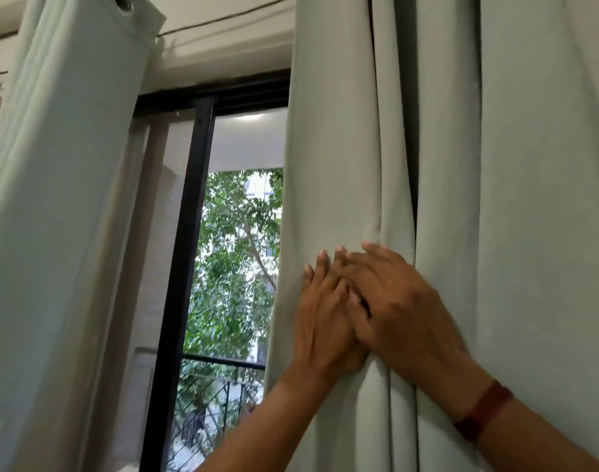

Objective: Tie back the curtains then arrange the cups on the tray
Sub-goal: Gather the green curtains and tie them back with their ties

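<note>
Right curtain [461, 165]: pale grey-green woven cloth, matte, hung in long vertical folds; filled the right half of the frame from top to bottom edge. A deep shadowed pleat ran down just right of centre.
Left curtain [59, 199]: same cloth, smoother, fewer folds; occupied the left third of the frame. A metal eyelet [122, 3] sat in its header at the upper left.
Left hand [325, 318]: lay flat on the inner edge of the right curtain, lower centre of the frame, fingers straight and spread, pointing up. Grip released, palm against the cloth, nothing held.
Right hand [397, 308]: lay over the left hand's fingers, palm down on the same folds, fingers slightly curved. Whether any cloth was pinched underneath could not be told.
Wristband [483, 415]: dark red, flat strap, around the right wrist at lower right.
Window frame [189, 233]: black, straight-edged upright and top rail, in the gap between the two curtains.
Glass: left pane hazy and semi-opaque; right pane clear.
Outside: green leafy tree [237, 250] mid-frame; black metal railing [220, 361] with diagonal bars below it.
Cord [223, 18]: thin, dark, slack line across the top of the frame against the pale ceiling.
Cups and tray: not in view.
</note>
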